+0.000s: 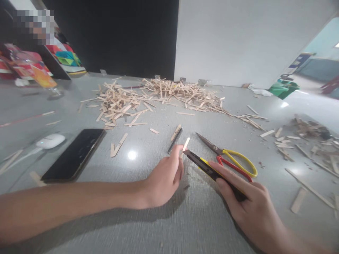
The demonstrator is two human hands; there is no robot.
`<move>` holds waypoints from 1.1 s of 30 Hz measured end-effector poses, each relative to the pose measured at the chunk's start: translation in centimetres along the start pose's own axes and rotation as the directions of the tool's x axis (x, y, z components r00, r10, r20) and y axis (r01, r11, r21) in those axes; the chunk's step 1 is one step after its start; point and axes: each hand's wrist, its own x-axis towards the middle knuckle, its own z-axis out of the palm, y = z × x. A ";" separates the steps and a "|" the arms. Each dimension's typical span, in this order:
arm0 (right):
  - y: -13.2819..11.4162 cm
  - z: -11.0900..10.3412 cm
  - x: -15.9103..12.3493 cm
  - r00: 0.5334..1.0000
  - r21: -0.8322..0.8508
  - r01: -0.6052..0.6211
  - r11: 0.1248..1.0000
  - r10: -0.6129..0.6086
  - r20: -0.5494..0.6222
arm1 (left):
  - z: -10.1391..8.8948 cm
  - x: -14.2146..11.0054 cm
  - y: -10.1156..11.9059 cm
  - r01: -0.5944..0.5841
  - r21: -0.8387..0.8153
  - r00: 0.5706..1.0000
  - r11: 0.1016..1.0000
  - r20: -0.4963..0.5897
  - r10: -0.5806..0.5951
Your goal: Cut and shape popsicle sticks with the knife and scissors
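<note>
In the middle of the head view, my left hand (166, 176) pinches a short wooden stick (186, 144) between thumb and fingers, its pale tip pointing up. My right hand (254, 208) is closed round a black and yellow utility knife (205, 165). The knife's front end meets or nearly meets the stick at my left fingertips; exact contact is hard to tell. Scissors (219, 151) with one yellow and one red handle lie just beyond the knife. Past my left hand, a dark pen (175, 140) rests beside another wooden stick (176, 132).
Heaped wooden sticks (164, 91) spread along the back by a black and white partition (225, 42). A phone (75, 155), a white mouse (50, 141) and a bottle (42, 76) are on the left. More stick pieces (299, 199) and dark scraps (312, 127) lie at right, near a green bin (284, 88).
</note>
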 end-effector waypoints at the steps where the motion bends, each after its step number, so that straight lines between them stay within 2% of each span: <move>1: -0.1 0.0 0.1 1.000 -0.003 -0.007 1.000 0.007 -0.008 | 0.0 0.0 0.0 0.003 0.002 1.000 1.000 0.000 -0.003; 5: -0.4 0.0 0.5 0.999 -0.005 -0.033 0.999 0.033 -0.018 | 0.0 -0.1 -0.1 0.011 0.004 1.000 1.000 -0.005 -0.011; 11: -0.7 0.0 0.8 0.992 0.018 -0.114 0.993 0.113 0.064 | 0.1 0.0 -0.3 0.007 -0.001 1.000 1.000 -0.006 -0.007; 16: -0.6 -0.1 0.9 0.986 0.044 -0.147 0.988 0.143 0.086 | 0.1 0.0 -0.4 0.008 -0.015 1.000 1.000 0.000 -0.008; 21: -0.8 -0.3 1.0 0.961 0.093 -0.249 0.964 0.235 0.146 | 0.1 0.1 -0.1 0.023 -0.054 1.000 0.998 -0.002 -0.024; 24: -1.0 -0.3 1.2 0.957 0.126 -0.264 0.956 0.244 0.157 | 0.0 0.2 0.0 0.035 -0.090 0.999 0.995 0.011 -0.034; 28: -0.8 -0.1 1.2 0.976 0.099 -0.183 0.978 0.169 0.135 | -0.3 0.4 0.2 0.054 -0.159 0.998 0.986 0.030 -0.050; 31: 0.1 0.0 0.8 0.997 0.046 -0.016 0.999 0.013 0.074 | -0.4 0.5 0.2 0.057 -0.210 0.998 0.976 0.027 -0.052; 33: 0.9 0.0 0.5 0.991 0.008 0.118 0.993 -0.118 0.067 | -0.5 0.6 0.3 0.052 -0.237 0.999 0.970 0.024 -0.048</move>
